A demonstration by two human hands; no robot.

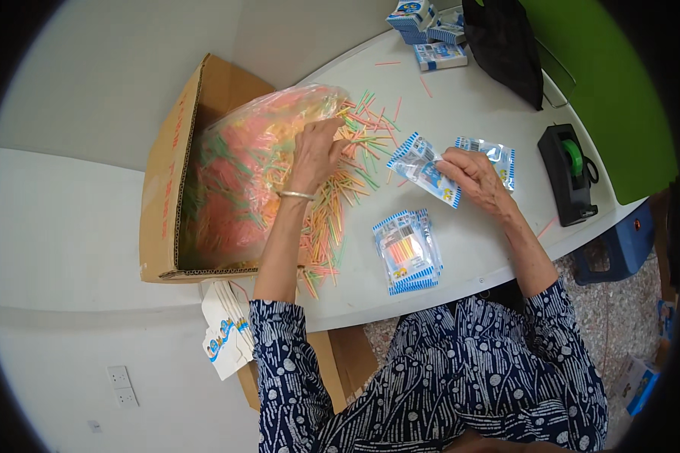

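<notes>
My right hand (477, 181) pinches a blue-and-white plastic packet (419, 162) by its right side, tilted above the table. Another such packet (502, 160) lies just behind that hand. My left hand (316, 157), with a bangle at the wrist, is over a heap of thin pink, yellow and green sticks (326, 215). Its fingers curl down at the heap's edge, and whatever they hold is hidden. The heap spills from a clear plastic bag (238, 166) lying in an open cardboard box (162, 204). Nearer me, a small stack of filled packets (408, 253) lies flat.
A black tape dispenser (565, 174) with green tape stands at the right edge. At the back are blue-and-white packs (440, 55) and a black bag (504, 49). Loose sticks are scattered on the white table (461, 249). White printed cards (227, 332) hang below the box; a blue stool (618, 245) stands lower right.
</notes>
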